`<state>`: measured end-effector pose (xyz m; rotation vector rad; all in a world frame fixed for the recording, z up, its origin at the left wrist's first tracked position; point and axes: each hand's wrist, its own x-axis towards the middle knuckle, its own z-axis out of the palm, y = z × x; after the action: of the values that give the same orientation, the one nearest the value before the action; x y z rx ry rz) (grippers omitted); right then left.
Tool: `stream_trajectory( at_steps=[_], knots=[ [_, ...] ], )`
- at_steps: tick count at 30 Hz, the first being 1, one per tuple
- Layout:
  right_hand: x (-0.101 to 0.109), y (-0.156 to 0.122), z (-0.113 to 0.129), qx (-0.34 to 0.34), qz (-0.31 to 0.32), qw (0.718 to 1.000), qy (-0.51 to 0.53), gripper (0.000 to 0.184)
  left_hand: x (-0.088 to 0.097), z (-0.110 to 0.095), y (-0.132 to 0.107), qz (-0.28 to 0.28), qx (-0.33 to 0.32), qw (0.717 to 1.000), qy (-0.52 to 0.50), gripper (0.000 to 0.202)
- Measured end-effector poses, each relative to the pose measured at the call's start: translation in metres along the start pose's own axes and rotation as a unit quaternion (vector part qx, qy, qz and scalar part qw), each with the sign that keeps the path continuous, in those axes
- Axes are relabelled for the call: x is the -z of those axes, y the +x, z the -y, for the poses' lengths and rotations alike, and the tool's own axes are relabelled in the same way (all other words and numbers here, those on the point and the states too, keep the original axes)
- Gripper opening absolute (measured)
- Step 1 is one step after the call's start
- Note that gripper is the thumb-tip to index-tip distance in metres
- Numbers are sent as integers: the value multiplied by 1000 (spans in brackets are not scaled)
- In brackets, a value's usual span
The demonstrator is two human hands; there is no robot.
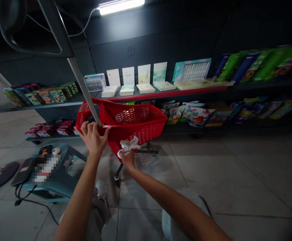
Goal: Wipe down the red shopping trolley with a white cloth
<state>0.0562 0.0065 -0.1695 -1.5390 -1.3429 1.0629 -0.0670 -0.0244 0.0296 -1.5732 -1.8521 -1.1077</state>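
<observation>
Red plastic shopping basket [133,125] on a wheeled trolley frame [146,151], seen from above and behind, standing left of centre on the tiled floor [218,174], near the low shelving. A slim metal handle pole [83,88] rises from the basket toward the far left and ends in a dark loop grip [27,30]; its length would seem to let the basket be pulled without stooping.

The left hand [92,140] grips the near rim just beside the pole, its fingers [88,128] curled closed over the edge, a hold that appears to steady the basket. The right hand [128,160] lies at the basket's near lower corner, with its fingers mostly hidden by a crumpled white cloth [128,145]. They seem closed on the cloth and press it to the red wall, though the exact grip cannot be told.

Far side: a red-edged shelf [166,94] carries upright printed cards [128,76], with snack packets [188,115] on the level below, all faced outward, presumably so that their fronts can be read from the aisle. Near left: a blue-grey plastic stool [70,157] stands beside the basket, with a black cable [32,200] trailing below it. Overhead, a fluorescent tube [120,6] lights the shelves.
</observation>
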Motion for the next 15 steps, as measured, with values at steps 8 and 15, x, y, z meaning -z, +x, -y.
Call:
stream_trajectory(
  at_steps=[8, 15],
  knots=[
    [32, 21, -16, 80, 98, 981, -144, 17, -2, 3, 2, -8, -3, 1000, 10, 34],
    [111, 100, -10, -10, -117, 981, -153, 33, -2, 6, 2, 1, -18, 1000, 20, 33]
  ],
)
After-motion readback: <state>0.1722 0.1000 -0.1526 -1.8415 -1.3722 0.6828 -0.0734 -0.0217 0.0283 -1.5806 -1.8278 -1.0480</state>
